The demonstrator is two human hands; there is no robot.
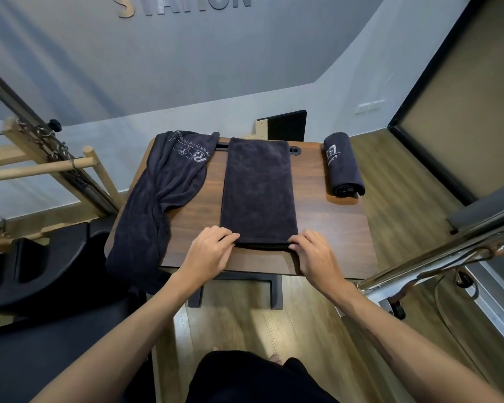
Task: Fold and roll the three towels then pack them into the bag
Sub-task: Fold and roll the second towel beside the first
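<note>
Three dark towels lie on the wooden table [332, 228]; each hand [213, 248] pinches the folded towel [258, 193].

Left hand [208, 249] and right hand [313, 251] pinch the near corners of the folded towel [259, 193] on the table [332, 228].

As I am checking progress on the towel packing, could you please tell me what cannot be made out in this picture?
- Bag: nowhere in the head view.
- White print on the rolled dark towel and the crumpled dark towel: too small, creased.
- Fingertips of the left hand and right hand: curled at the folded dark towel edge.
</note>
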